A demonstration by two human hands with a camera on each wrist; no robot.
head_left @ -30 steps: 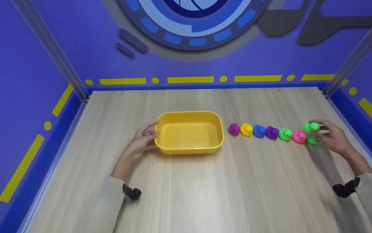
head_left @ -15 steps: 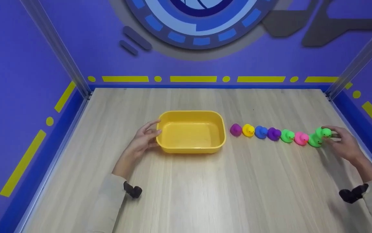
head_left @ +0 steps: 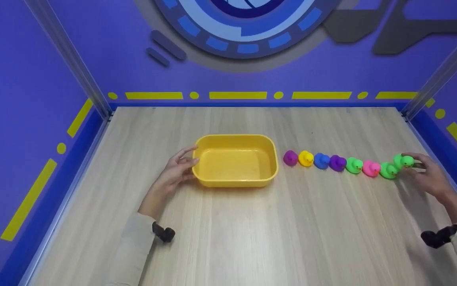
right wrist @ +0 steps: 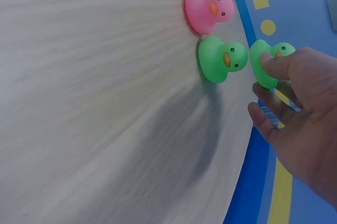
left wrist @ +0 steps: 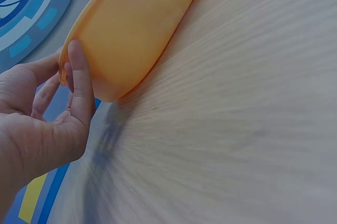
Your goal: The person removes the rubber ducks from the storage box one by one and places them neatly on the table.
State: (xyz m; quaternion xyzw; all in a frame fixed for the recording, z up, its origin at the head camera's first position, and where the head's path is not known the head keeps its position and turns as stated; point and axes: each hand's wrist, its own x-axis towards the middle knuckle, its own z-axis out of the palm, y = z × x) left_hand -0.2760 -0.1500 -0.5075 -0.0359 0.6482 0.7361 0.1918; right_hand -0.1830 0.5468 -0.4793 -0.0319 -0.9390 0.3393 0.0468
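Note:
A yellow plastic basin [head_left: 234, 165] stands on the table, and my left hand [head_left: 176, 169] pinches its left rim. In the left wrist view the fingers lie around the rim of the basin [left wrist: 126, 29]. My right hand [head_left: 430, 174] pinches a green rubber duck [head_left: 403, 161] at the right end of a row of ducks. From the right wrist view, this duck [right wrist: 266, 66] is raised above the table, with the thumb across it. Just left of it sits another green duck [head_left: 388, 171], then a pink duck [head_left: 371, 168].
Farther left the row runs on with a green duck [head_left: 354, 165], a dark purple duck [head_left: 337, 163], a blue duck [head_left: 321, 161], a yellow duck [head_left: 305, 158] and a purple duck [head_left: 290, 158] near the basin. Blue panels [head_left: 228, 79] wall the table [head_left: 244, 230] at back and sides.
My right hand has carried the green duck rightward, from above the row's last green duck to just beyond it. The left hand stays on the basin's rim.

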